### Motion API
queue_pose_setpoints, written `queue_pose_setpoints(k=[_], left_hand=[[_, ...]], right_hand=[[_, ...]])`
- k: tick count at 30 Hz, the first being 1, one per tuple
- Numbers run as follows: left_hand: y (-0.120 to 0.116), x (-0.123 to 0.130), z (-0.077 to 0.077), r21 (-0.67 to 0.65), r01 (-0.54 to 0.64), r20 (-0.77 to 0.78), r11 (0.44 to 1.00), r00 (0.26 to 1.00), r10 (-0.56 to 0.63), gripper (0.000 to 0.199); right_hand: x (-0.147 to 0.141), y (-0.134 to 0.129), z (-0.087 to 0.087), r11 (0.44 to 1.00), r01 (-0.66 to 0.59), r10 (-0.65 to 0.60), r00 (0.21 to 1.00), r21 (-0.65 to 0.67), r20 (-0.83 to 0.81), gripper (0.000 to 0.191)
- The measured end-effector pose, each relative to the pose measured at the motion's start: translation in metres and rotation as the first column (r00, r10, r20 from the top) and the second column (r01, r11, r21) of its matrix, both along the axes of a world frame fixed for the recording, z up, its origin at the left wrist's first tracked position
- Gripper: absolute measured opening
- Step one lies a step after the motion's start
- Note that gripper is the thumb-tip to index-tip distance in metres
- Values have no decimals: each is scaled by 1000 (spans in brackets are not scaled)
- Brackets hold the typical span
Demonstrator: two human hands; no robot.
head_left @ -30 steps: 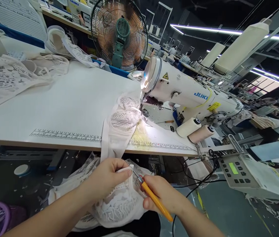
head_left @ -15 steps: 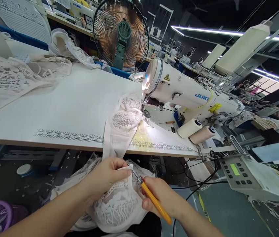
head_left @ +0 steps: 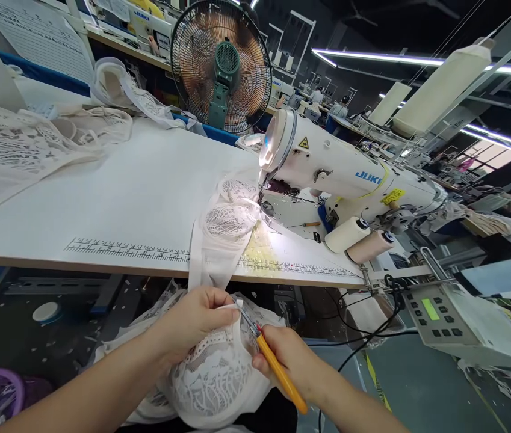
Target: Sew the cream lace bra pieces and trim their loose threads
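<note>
A white lace bra (head_left: 212,385) lies across my lap, its cup facing up. My left hand (head_left: 203,313) pinches a white strap edge at the top of this bra, thumb and fingers pressed together. My right hand (head_left: 289,361) is wrapped round what looks like a seam ripper (head_left: 280,373) with a long orange handle. Its slim metal end points up and left, touching or very near the pinched edge; exact contact is too small to tell. Another pale lace bra piece (head_left: 228,219) lies on the table under the sewing machine's needle area, its band hanging over the front edge.
The white sewing table (head_left: 147,180) has a printed ruler along its front edge. A JUKI sewing machine (head_left: 327,156), thread cones (head_left: 348,234) and a control box (head_left: 436,313) stand to the right. More lace garments (head_left: 24,144) lie left, below a fan (head_left: 226,66). A purple basket (head_left: 18,391) stands lower left.
My right hand and the orange-handled tool have shifted slightly left, with the handle's end a little lower. My left hand keeps its pinch in nearly the same place.
</note>
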State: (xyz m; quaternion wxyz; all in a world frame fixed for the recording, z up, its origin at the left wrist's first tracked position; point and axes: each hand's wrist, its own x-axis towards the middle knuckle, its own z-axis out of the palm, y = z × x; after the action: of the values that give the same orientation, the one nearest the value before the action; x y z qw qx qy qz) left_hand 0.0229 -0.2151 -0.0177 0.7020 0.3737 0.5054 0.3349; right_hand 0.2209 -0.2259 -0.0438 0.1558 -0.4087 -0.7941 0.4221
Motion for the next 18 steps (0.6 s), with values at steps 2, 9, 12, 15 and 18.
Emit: queue_pose_setpoints(k=[2, 9, 12, 15, 18], left_hand=[[0, -1, 1, 12, 4, -20, 1000, 1000, -4, 28], [-4, -6, 2, 122, 25, -114, 992, 993, -11, 31], [-7, -11, -2, 146, 13, -124, 989, 992, 5, 31], [-10, -16, -5, 185, -15, -129, 983, 991, 39, 29], [-15, -19, -5, 240, -33, -163, 970, 984, 74, 27]], right_hand=[[0, 0, -8, 1000, 5, -4, 999, -26, 38, 34], [8, -1, -1, 974, 212, -207, 975, 74, -78, 33], [6, -7, 14, 972, 160, -140, 983, 174, -123, 20], [0, -15, 12, 952, 60, -31, 995, 301, -99, 14], [-7, -21, -3, 915, 21, -4, 999, 402, -44, 5]])
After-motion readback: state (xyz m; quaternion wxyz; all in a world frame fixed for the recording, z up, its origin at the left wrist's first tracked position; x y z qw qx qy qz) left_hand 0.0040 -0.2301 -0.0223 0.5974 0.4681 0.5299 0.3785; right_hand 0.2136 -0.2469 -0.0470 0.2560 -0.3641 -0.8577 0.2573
